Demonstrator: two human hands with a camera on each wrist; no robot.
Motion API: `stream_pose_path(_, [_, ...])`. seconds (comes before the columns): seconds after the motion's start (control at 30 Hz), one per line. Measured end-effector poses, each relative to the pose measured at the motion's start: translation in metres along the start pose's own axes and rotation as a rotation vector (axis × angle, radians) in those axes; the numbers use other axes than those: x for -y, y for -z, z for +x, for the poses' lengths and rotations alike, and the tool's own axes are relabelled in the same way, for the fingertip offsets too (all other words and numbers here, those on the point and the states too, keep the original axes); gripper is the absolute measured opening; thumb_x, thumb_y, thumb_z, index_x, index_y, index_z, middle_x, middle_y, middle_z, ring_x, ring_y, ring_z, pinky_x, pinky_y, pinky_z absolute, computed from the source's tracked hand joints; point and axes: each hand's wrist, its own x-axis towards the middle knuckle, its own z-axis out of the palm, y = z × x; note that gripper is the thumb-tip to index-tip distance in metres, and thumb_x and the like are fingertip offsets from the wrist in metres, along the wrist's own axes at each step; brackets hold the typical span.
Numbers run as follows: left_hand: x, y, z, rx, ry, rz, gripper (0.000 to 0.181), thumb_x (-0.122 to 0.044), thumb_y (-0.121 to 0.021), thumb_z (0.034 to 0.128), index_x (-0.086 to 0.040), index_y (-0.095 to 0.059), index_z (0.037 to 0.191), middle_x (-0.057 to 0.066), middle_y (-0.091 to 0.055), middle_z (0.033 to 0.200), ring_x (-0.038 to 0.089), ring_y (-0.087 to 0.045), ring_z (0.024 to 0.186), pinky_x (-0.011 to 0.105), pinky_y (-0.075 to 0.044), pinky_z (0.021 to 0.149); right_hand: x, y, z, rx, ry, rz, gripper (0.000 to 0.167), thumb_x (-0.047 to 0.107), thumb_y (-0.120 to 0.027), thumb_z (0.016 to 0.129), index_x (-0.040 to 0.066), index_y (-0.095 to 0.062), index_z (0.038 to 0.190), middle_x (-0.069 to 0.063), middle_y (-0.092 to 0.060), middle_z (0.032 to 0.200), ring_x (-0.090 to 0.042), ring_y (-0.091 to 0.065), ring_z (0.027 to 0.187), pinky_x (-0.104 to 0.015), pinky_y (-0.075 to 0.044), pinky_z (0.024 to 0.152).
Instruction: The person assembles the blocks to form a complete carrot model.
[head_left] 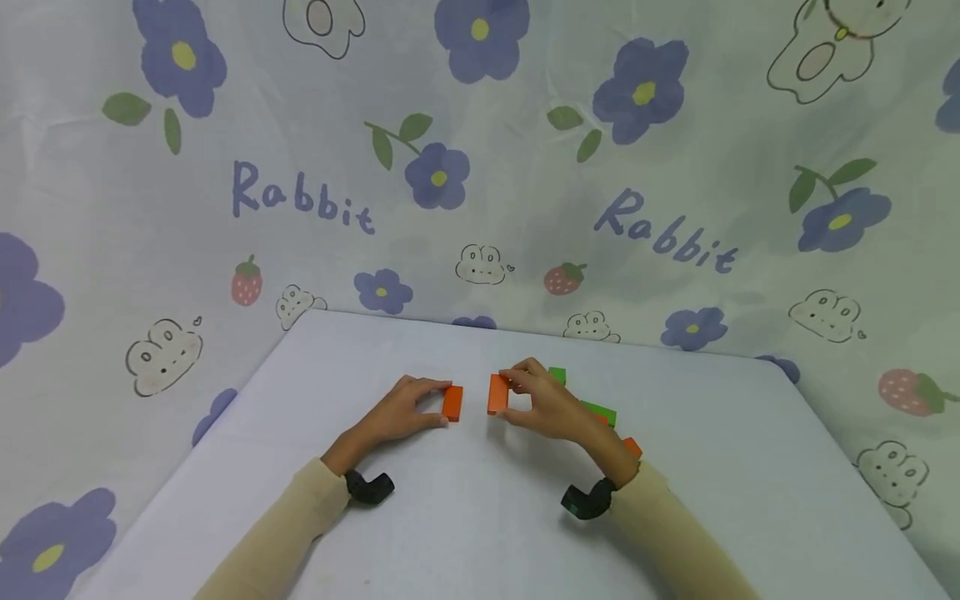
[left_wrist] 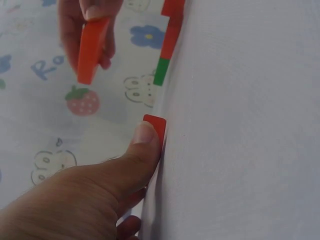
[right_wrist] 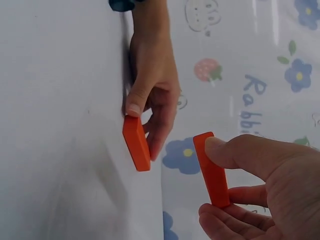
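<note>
In the head view my left hand (head_left: 399,412) pinches an orange block (head_left: 452,403) by its two ends, thumb at the near end, fingers at the far end. This block is low at the white tabletop. To its right, my right hand (head_left: 551,405) holds a second orange block (head_left: 498,394) the same way, raised above the table. A gap separates the two blocks. The right wrist view shows the raised block (right_wrist: 212,172) between thumb and fingers, with the left hand's block (right_wrist: 136,145) beyond it. In the left wrist view the thumb covers part of the lower block (left_wrist: 157,125).
Beyond and under the right forearm lie green blocks (head_left: 557,375) and orange blocks (head_left: 632,447), partly hidden by that arm. The white table (head_left: 465,517) ends at a patterned cloth backdrop (head_left: 495,225). Each wrist wears a black device (head_left: 370,488).
</note>
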Motion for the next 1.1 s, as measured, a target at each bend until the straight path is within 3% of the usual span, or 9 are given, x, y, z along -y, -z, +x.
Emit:
stream_pose_path(0.33, [-0.002, 0.000, 0.000, -0.003, -0.033, -0.008, 0.068, -0.044, -0.079, 0.0839, -0.022, -0.055, 0.144, -0.001, -0.058, 0.143, 0.021, -0.047, 0.119, 0.049, -0.044, 0.106, -0.008, -0.032, 0.025, 0.092, -0.130, 0.080, 0.058, 0.022, -0.079, 0.087, 0.002, -0.057, 0.137, -0.012, -0.053, 0.119, -0.027, -0.061, 0.110, -0.039, -0.056, 0.094])
stream_pose_path(0.53, [-0.001, 0.000, 0.000, -0.016, -0.046, -0.001, 0.067, -0.043, -0.079, 0.0838, -0.020, -0.056, 0.143, 0.001, -0.059, 0.143, 0.023, -0.048, 0.120, 0.050, -0.043, 0.106, -0.012, -0.047, 0.030, 0.084, -0.112, 0.071, 0.058, 0.021, -0.079, 0.087, -0.002, -0.057, 0.136, -0.017, -0.053, 0.119, -0.025, -0.061, 0.109, -0.039, -0.054, 0.096])
stream_pose_path(0.77, [0.001, -0.002, 0.000, -0.018, -0.051, -0.010, 0.068, -0.044, -0.079, 0.0833, -0.021, -0.056, 0.143, 0.001, -0.059, 0.142, 0.021, -0.048, 0.118, 0.050, -0.044, 0.105, -0.021, -0.064, 0.030, 0.079, -0.115, 0.013, 0.060, 0.028, -0.077, 0.088, 0.000, -0.057, 0.137, -0.010, -0.054, 0.118, -0.017, -0.054, 0.104, -0.033, -0.053, 0.094])
stream_pose_path(1.1, [0.000, 0.000, -0.001, -0.025, -0.047, 0.014, 0.067, -0.044, -0.079, 0.0838, -0.022, -0.056, 0.143, 0.000, -0.059, 0.142, 0.020, -0.049, 0.117, 0.049, -0.045, 0.105, -0.028, -0.074, 0.029, 0.049, -0.073, -0.001, 0.061, 0.032, -0.076, 0.090, 0.002, -0.057, 0.139, -0.010, -0.057, 0.125, -0.019, -0.055, 0.111, -0.037, -0.051, 0.100])
